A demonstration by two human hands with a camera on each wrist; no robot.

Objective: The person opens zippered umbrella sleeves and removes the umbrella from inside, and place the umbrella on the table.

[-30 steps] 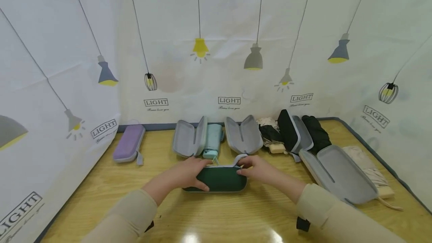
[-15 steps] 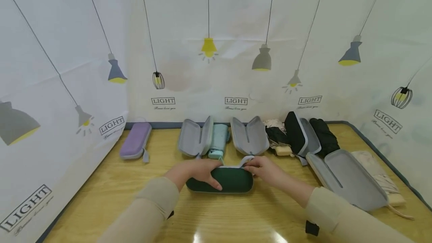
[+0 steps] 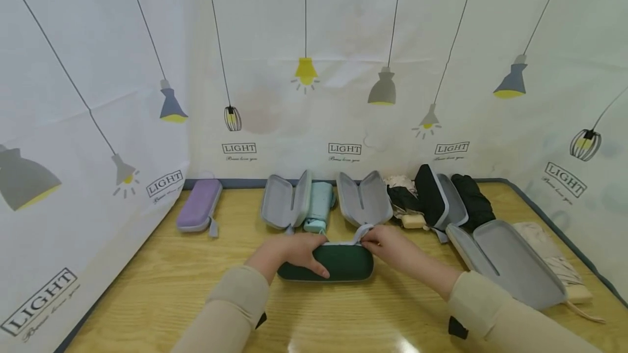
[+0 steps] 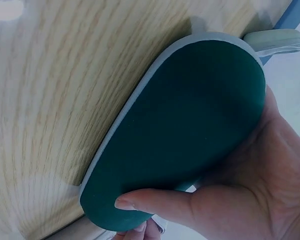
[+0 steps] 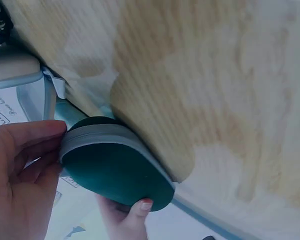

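Observation:
A dark green zip case (image 3: 343,261) with a grey zipper edge rests on its long side on the wooden table. My left hand (image 3: 299,254) grips it from above, the thumb lying across the green front and the other fingers hidden behind. My right hand (image 3: 390,244) pinches at the upper right corner, where a grey fabric strap (image 3: 361,232) loops up from the zipper edge into the fingers. In the right wrist view its fingertips (image 5: 59,129) are right at the grey zipper band, and the zipper slider is hidden.
A purple case (image 3: 199,205) lies at the back left. Open grey-lined cases (image 3: 365,200) stand along the back, with a light blue folded umbrella (image 3: 320,203) between two. A black case (image 3: 430,195), black bundle (image 3: 471,200), large open case (image 3: 520,263) and beige bundle (image 3: 556,260) fill the right side.
My left thumb has shifted to the right along the case's front. My right hand stays at the strap corner. The head view has turned slightly left.

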